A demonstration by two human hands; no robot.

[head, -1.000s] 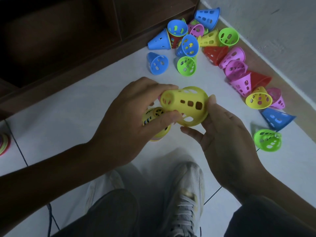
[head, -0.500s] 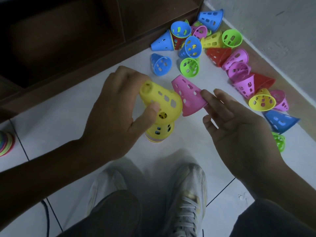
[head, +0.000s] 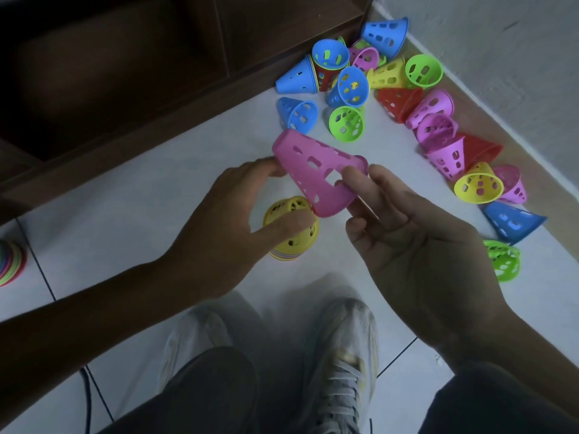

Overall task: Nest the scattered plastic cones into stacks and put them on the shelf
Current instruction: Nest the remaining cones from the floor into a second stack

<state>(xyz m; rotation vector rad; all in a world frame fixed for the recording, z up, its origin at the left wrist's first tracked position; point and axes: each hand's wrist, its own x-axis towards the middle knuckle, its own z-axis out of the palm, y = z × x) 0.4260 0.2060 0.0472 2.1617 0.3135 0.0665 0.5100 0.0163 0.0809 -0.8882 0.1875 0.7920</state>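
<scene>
Both hands grip the pink perforated plastic cone [head: 319, 173]: left hand [head: 238, 220] at its narrow tip, right hand [head: 404, 245] at the wide rim. Its long axis lies tilted above the yellow-topped nested stack [head: 291, 230] beneath the left hand.

Pink perforated cone [head: 316, 170], yellow-topped stack [head: 293, 231], dark brown shelf [head: 125, 73], white floor tiles [head: 125, 214].
</scene>
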